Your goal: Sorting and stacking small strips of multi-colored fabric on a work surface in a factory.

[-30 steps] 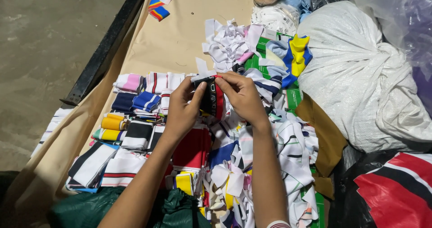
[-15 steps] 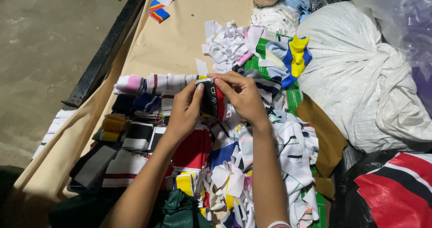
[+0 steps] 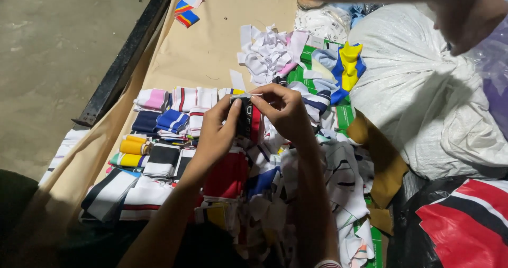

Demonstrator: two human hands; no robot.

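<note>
A small black-and-red folded fabric piece (image 3: 248, 121) is pinched between the left hand (image 3: 216, 135) and right hand (image 3: 286, 112), fingers curled tight on its top edge, above the sorted folded knit pieces (image 3: 159, 135), too many to be counted

White sack (image 3: 418, 93) lay right of scrap heap (image 3: 270, 53); folded striped bands (image 3: 169, 122) in rows on tan counter (image 3: 211, 40); concrete floor (image 3: 47, 51) left.
</note>
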